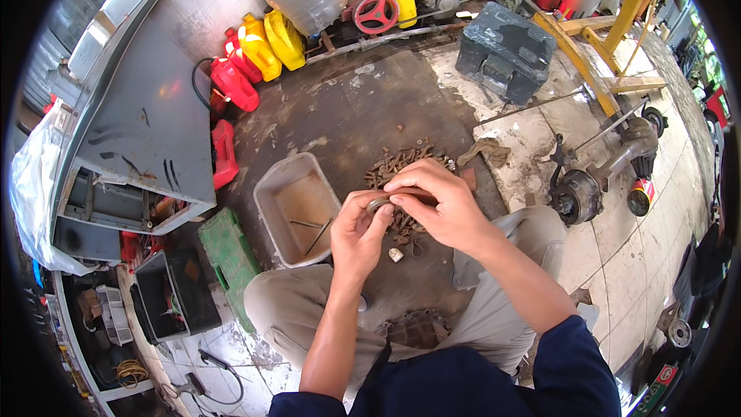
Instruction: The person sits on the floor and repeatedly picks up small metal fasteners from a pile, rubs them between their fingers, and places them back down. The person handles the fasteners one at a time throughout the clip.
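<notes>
Both hands work a rusty bolt over a heap of fasteners on the floor.

The left hand (356, 228) and right hand (436, 205) pinch one small bolt (384, 202) between their fingertips, closed on it, just above the pile of rusty bolts (401, 166) at its 6 o'clock. A grey plastic tub (270, 201) sits at 9 o'clock. Judging by this, turning goes best with one end gripped steadily, kept over the pile so drops land there.
</notes>
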A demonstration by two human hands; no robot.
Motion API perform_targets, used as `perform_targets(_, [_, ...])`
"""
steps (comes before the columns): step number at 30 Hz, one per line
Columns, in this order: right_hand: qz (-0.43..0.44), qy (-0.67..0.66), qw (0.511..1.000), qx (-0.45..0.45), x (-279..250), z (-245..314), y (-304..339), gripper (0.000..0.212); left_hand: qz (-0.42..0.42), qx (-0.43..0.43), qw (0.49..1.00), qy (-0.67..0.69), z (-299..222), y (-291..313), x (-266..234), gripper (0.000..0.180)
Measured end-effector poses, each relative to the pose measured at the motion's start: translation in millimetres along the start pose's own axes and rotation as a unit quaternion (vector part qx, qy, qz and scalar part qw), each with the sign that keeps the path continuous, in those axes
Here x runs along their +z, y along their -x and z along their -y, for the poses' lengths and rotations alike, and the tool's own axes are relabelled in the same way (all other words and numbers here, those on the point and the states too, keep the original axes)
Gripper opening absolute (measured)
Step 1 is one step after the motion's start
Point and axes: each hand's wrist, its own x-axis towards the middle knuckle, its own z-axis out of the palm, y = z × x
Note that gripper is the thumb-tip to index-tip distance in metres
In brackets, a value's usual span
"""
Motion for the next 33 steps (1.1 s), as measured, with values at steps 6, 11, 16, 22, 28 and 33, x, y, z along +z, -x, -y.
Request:
perform_targets(6, [-0.014, -0.008, 1.000, 0.004, 7, -1, 2, 0.017, -0.010, 0.035, 0.999, -0.041, 5, 2, 0, 0.013])
perform_targets(11, [-0.008, -0.042, 0.998, 0.040, 10, 1, 7, 0.018, -0.019, -0.036, 0.994, 0.104, -1, -2, -4, 0.009])
perform_targets(16, [-0.013, -0.024, 0.999, 0.018, 13, 2, 7, 0.016, -0.008, -0.075, 0.989, 0.126, -1, 1, -7, 0.008])
perform_targets(22, [-0.041, -0.054, 0.998, -0.011, 13, 2, 5, 0.019, -0.010, -0.087, 0.987, 0.131, -8, 1, -5, 0.009])
perform_targets(28, [-0.023, -0.036, 0.999, -0.004, 13, 0, 7, 0.020, -0.037, -0.087, 0.980, 0.173, 0, -2, -7, 0.011])
perform_targets(33, [-0.036, -0.041, 0.999, 0.000, 12, 2, 6, 0.017, 0.046, -0.097, 0.994, 0.037, -5, 2, -10, 0.010])
